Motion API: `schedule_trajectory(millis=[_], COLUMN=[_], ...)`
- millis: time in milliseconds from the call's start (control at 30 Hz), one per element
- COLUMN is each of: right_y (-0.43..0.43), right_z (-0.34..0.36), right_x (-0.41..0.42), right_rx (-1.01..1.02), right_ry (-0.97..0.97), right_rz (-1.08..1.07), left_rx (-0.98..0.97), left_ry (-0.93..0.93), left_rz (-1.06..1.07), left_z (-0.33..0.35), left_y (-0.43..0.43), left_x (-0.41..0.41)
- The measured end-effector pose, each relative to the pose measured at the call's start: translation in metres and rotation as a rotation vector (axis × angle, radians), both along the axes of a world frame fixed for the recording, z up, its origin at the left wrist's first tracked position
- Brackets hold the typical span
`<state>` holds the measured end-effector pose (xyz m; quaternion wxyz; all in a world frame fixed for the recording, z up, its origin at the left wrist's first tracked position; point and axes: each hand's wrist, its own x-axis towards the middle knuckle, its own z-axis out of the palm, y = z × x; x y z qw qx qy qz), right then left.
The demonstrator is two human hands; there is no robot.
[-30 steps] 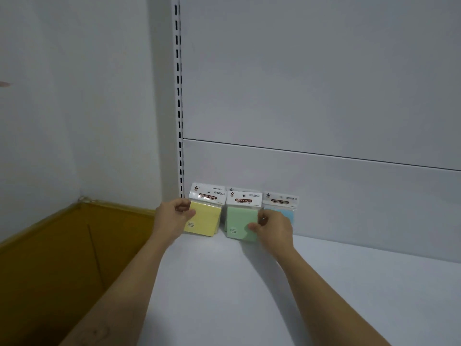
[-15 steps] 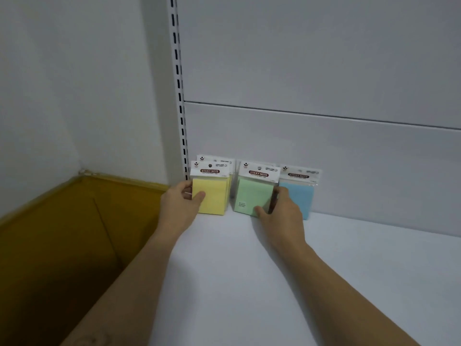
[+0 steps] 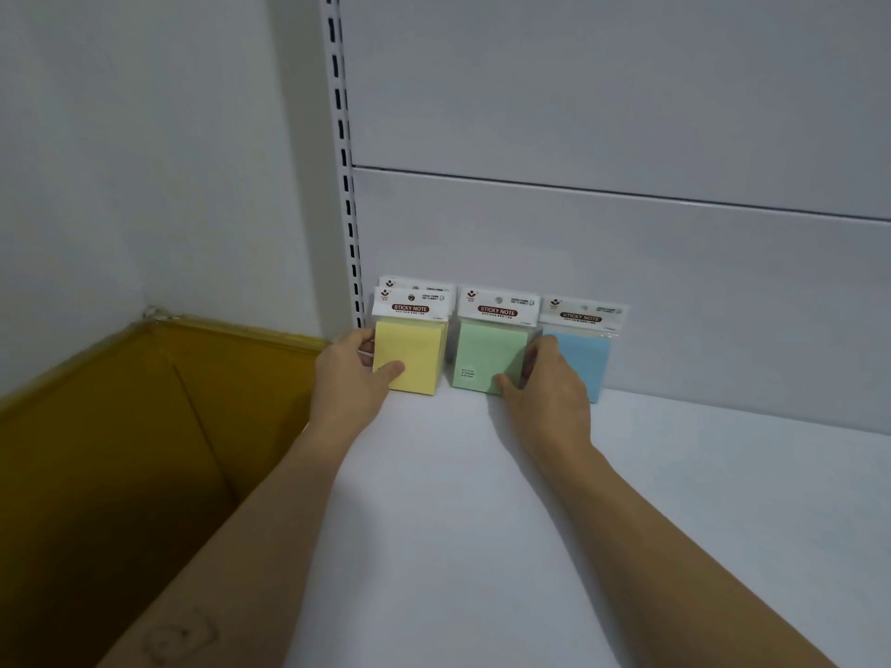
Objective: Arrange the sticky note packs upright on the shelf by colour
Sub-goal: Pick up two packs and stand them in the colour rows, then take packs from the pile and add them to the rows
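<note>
The front yellow pack (image 3: 414, 351) is clamped by the left hand (image 3: 354, 378), thumb on its face; a second yellow pack (image 3: 417, 287) stands behind. The green pack (image 3: 489, 354) is gripped by the right hand (image 3: 547, 385). The blue pack (image 3: 581, 351) stands just right, upright on the far white shelf (image 3: 482, 523) against the back panel (image 3: 675, 291). A yellow box (image 3: 120, 426) is seen left.

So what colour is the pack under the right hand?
Green: the right hand holds the green pack, clearest in the head view.

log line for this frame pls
left hand: gripping yellow pack | right hand: gripping green pack | blue pack: upright, untouched | shelf: row yellow-green-blue | step: straightening
</note>
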<state>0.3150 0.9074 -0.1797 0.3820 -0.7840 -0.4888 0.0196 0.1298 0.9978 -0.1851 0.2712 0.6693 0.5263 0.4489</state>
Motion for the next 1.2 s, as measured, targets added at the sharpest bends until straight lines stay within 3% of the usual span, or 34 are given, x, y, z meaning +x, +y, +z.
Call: schedule_trajectory(millis=[233, 400, 500, 667, 1200], right_y=[-0.008, -0.025, -0.032, -0.059, -0.236], right_z=[0.006, 0.026, 0.039, 0.07, 0.12], right_x=[-0.003, 0.003, 0.014, 0.048, 0.187], right_rx=[-0.016, 0.031, 0.06, -0.07, -0.198], right_ry=[-0.058, -0.256, -0.398, -0.581, -0.56], right_rz=[-0.037, -0.087, -0.026, 0.022, -0.295], left_rx=[0.02, 0.185, 0.339, 0.462, 0.714], left_ry=[0.107, 0.292, 0.418, 0.562, 0.608], left_rz=[0.016, 0.081, 0.002, -0.153, -0.548], left_z=[0.0, 0.014, 0.027, 0.051, 0.119], left_y=[-0.005, -0.021, -0.032, -0.05, -0.183], left_x=[-0.001, -0.005, 0.004, 0.036, 0.222])
